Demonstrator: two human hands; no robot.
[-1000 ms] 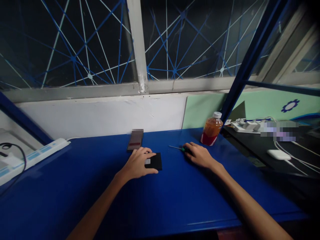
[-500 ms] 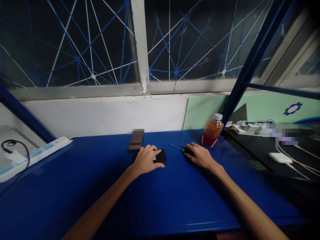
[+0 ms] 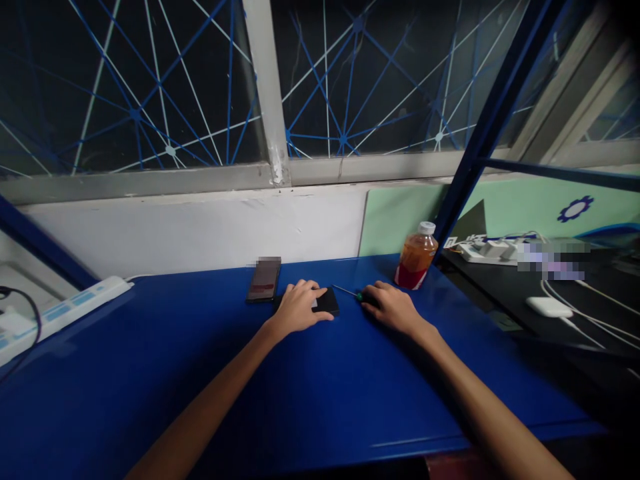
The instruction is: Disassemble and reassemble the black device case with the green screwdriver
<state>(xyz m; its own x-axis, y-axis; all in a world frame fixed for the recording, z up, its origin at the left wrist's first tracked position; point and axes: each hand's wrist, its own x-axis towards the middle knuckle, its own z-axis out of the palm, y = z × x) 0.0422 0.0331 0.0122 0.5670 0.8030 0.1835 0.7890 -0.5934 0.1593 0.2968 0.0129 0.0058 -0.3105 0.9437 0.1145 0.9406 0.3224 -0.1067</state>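
A flat black box-like object (image 3: pixel 327 301) with a pale label lies on the blue table (image 3: pixel 320 393). My left hand (image 3: pixel 300 305) grips it from above, with the thumb along the near edge and the fingers over the top, covering much of it. To the right, my right hand (image 3: pixel 393 305) rests low at the table with its fingers curled round the handle of a screwdriver (image 3: pixel 345 291). The thin metal shaft points left, and its tip is close to the far right corner of the black object. Most of the handle is hidden, apart from its green end.
A dark phone (image 3: pixel 264 280) lies left of the black object. Behind my right hand stands a capped bottle (image 3: pixel 417 257) of orange drink. A white power strip (image 3: pixel 70 317) is at the left edge. On the dark surface at right sit a white adapter (image 3: pixel 549 307) and cables.
The view has shifted slightly. My left hand and the black object have moved a little right and away, nearer the screwdriver tip. My right hand keeps hold of the screwdriver.
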